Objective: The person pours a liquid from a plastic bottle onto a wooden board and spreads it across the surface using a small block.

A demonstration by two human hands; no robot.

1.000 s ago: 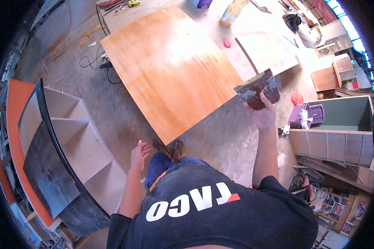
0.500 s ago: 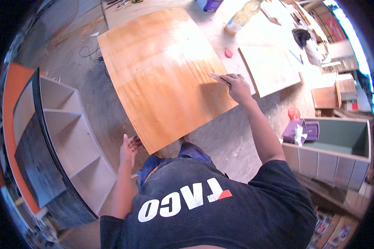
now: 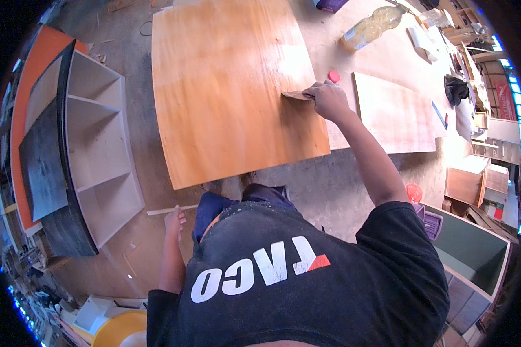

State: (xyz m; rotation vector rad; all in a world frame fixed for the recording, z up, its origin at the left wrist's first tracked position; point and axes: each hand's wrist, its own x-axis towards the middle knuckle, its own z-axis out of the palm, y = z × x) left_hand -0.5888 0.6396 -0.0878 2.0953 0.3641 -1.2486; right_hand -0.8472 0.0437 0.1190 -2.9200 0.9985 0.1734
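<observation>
In front of me lies a wide orange-brown wood panel [image 3: 226, 98] with a glossy sheen. Over its right part, my right hand [image 3: 329, 101] pinches a thin, flat, brownish piece [image 3: 296, 96] whose edge is at the panel's surface. Whether this is a scraper or a folded sheet I cannot tell. My left hand [image 3: 174, 222] hangs low, apart from the panel's near edge, with its fingers loosely apart and nothing in them. Beyond my right hand is a red cap [image 3: 333, 76].
A paler board [image 3: 391, 113] lies to the right. Behind it are a clear bottle of yellowish liquid [image 3: 371, 30] and a dark blade-like tool [image 3: 440, 114]. At left is a white shelf unit [image 3: 98, 133]; at lower right, a green-lined box [image 3: 469, 248]. A wood strip [image 3: 163, 210] lies near my left hand.
The view has shifted, so the panel appears squarer to me. My right hand with the flat piece is nearer the panel's near edge; my left hand is farther from the panel's corner.
</observation>
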